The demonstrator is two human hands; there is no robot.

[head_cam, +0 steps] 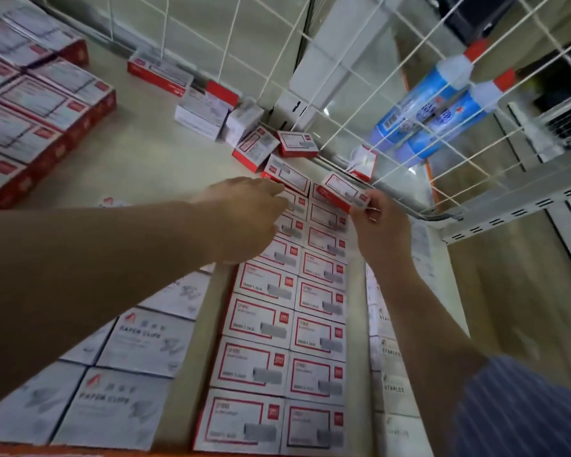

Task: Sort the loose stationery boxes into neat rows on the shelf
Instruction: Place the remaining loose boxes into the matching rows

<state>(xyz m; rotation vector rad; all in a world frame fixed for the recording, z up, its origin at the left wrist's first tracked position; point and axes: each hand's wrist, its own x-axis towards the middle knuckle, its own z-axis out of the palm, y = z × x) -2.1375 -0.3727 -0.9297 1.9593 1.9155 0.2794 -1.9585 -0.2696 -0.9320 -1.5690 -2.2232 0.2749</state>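
Several loose boxes (256,148) crowd the mesh (343,94) — right hand (378,225) pinches one box (342,192), left hand (244,212) seemingly relaxed.

R hand (381,222) pinches small box (342,192) | L hand (244,219) on rows (290,324)

You see matt cardboard stationery boxes (279,316) on a smooth, pale shelf (139,159), a white-coated wire grid (343,77), and glossy plastic glue bottles (442,103).
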